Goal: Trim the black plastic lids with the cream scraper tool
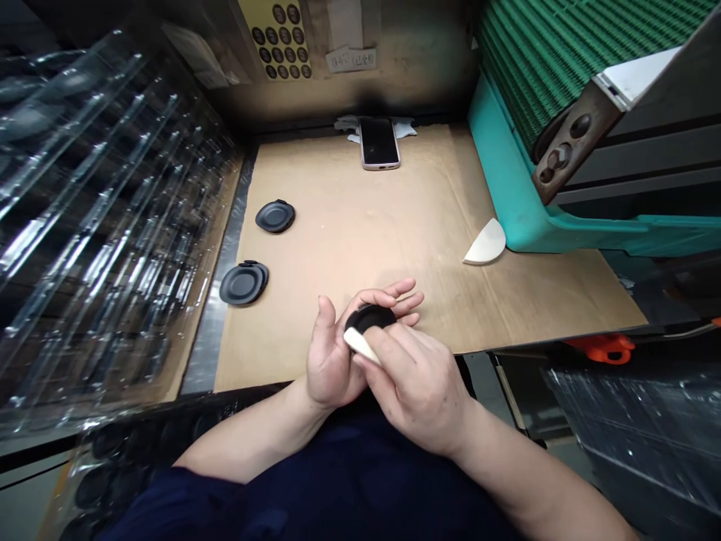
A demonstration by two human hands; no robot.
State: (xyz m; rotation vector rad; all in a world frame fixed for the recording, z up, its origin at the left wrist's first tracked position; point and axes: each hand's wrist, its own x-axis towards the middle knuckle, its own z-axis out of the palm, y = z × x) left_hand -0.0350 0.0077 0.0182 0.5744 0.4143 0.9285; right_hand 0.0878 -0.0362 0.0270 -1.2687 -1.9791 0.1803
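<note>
A round black compact case (pixel 372 317) rests on the fingers of my left hand (pixel 332 361), which cradles it from below with thumb and fingertips spread. My right hand (pixel 420 376) pinches a white sponge pad (pixel 360 344) and presses it against the case near its edge. My right fingers cover part of the case. Two more black compact cases lie at the left of the cardboard, one farther back (pixel 276 216) and one nearer (pixel 244 283). A white half-round sponge pad (pixel 485 243) lies to the right, beside the green machine's base.
Cardboard (pixel 349 225) covers the worktop. A phone (pixel 379 143) lies at its back edge. Stacked clear plastic trays (pixel 113 203) rise on the left. A green conveyor belt (pixel 586 52) with a teal frame (pixel 523 218) stands on the right. A sheet of round stickers (pixel 280 41) hangs behind.
</note>
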